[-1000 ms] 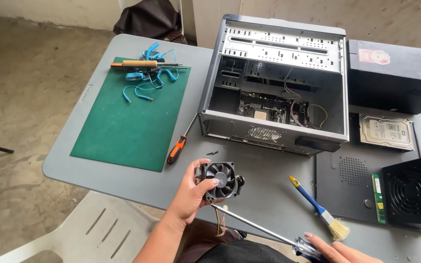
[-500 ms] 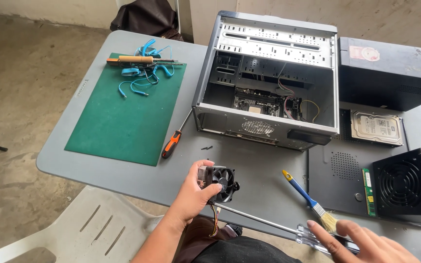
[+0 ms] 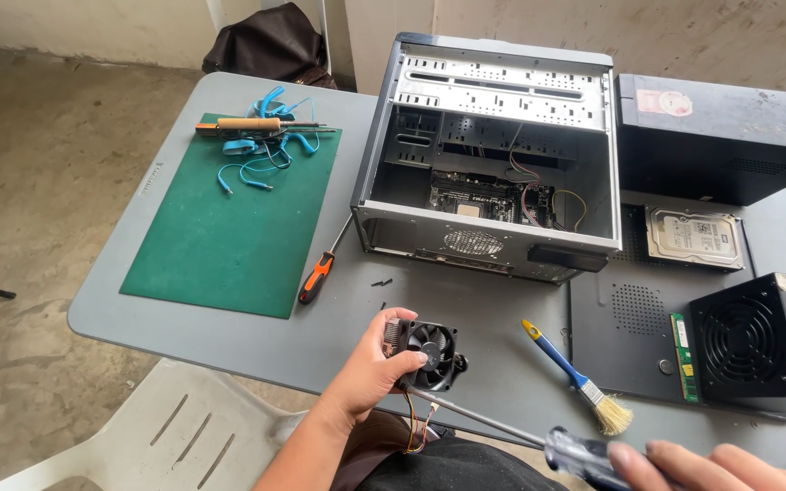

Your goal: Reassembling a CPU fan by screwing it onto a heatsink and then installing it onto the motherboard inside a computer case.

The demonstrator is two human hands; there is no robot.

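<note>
— Head view: what is each hand doing?
— Left hand (image 3: 370,368) is curled around a small black cooler fan (image 3: 429,353), thumb across its front, holding it just above the near edge of the grey table (image 3: 229,332); thin coloured wires hang from the fan toward the lap. Right hand (image 3: 711,465) is wrapped round the dark translucent handle of a long screwdriver (image 3: 502,427), whose metal shaft runs up and left to touch the fan's lower edge
— And around them?
— Just right of the fan lies a blue-and-yellow brush (image 3: 575,377). Behind it stands an open computer case (image 3: 493,155) with the motherboard showing inside. An orange-and-black screwdriver (image 3: 318,273) lies beside the green mat (image 3: 220,236), and a soldering iron with blue cables (image 3: 256,136) rests at the mat's far end. At the right sit a black power supply (image 3: 757,341), a hard drive (image 3: 693,236) and a green memory stick (image 3: 681,356)
</note>
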